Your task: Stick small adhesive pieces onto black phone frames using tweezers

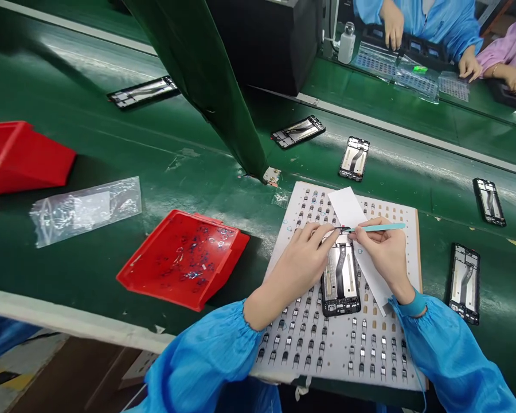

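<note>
Phone frame [342, 284] lies under the left hand [304, 251] (whose grip I can't tell); right hand [383, 249] pinches a blue tool [389, 227].

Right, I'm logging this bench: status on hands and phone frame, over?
Right hand gripping blue tool, tip at far end of phone frame. Left hand at same end. Frame lying over white board; hands partly hide its far end.

Right hand [382, 249] — pinching blue tool [384, 227], left hand [301, 256] at phone [332, 281]
</note>
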The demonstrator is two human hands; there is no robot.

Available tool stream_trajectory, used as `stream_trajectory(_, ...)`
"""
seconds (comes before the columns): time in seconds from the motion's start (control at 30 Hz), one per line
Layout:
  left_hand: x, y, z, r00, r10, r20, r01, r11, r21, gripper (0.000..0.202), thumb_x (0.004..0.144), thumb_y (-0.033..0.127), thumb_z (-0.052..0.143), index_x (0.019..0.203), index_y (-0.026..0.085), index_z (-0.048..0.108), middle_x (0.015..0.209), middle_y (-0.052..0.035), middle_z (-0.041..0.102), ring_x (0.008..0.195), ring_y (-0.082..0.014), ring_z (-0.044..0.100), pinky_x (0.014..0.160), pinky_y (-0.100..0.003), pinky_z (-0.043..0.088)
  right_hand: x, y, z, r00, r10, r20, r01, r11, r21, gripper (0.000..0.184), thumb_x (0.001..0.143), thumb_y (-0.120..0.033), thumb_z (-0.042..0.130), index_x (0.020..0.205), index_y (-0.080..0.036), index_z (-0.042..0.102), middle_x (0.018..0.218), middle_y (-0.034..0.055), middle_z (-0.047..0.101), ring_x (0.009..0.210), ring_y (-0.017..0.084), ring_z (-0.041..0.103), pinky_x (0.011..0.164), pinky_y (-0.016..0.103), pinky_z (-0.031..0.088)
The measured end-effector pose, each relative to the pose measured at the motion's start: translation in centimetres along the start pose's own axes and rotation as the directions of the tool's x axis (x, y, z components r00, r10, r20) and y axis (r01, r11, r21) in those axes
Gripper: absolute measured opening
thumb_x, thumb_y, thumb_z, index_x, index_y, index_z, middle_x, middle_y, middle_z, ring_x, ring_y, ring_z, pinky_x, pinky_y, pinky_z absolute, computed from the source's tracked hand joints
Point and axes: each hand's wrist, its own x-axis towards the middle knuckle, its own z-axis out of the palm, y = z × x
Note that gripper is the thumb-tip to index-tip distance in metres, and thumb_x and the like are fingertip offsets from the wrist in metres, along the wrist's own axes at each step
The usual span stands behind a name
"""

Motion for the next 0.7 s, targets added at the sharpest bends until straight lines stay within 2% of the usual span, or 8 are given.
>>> stream_trajectory(0.13,-0.1,0.3,0.2,1.0,0.01,0.011,-0.01,0.996,0.085,0.049,0.103,0.006,0.044,0.151,0.008,0.054,0.144,-0.0196,0.064,0.129,-0.0354,0.058,0.099,-0.05,0.057,-0.2,0.2,0.2,1.0,0.0,-0.009,0.0,0.999,-0.041,0.021,0.088,-0.04,0.085,0.09,-0.023,0.074,0.086,0.0057,0.083,0.083,0.028,0.086,0.074,0.037,0.073)
stream_trajectory(0.4,0.0,1.1,0.3,0.999,0.005,0.039,-0.015,0.967,0.254,0.05,0.104,0.004,0.044,0.153,0.002,0.053,0.145,-0.0222,0.063,0.129,-0.0361,0.061,0.102,-0.048,0.057,-0.4,0.5,0.3,1.0,-0.003,-0.023,0.002,0.999,-0.046,0.022,0.089,-0.043,0.083,0.091,-0.024,0.073,0.089,0.0061,0.083,0.085,0.028,0.085,0.079,0.038,0.073)
stream_trajectory(0.5,0.1,1.2,0.3,0.998,-0.008,0.065,-0.01,0.963,0.271,0.051,0.104,0.003,0.043,0.154,0.003,0.052,0.144,-0.0221,0.064,0.13,-0.0361,0.061,0.102,-0.048,0.057,-0.5,0.4,0.3,1.0,0.008,-0.022,-0.009,0.999,-0.045,0.023,0.088,-0.043,0.084,0.091,-0.023,0.073,0.089,0.0061,0.083,0.086,0.027,0.085,0.08,0.037,0.073)
stream_trajectory(0.7,0.2,1.0,0.4,0.999,0.004,0.045,-0.016,0.968,0.252,0.051,0.102,0.004,0.044,0.152,0.003,0.053,0.142,-0.0209,0.064,0.128,-0.0354,0.061,0.101,-0.047,0.058,-0.5,0.2,0.4,1.0,0.013,-0.007,-0.013,0.999,-0.038,0.021,0.089,-0.041,0.083,0.092,-0.023,0.073,0.09,0.0062,0.083,0.088,0.028,0.085,0.081,0.038,0.072)
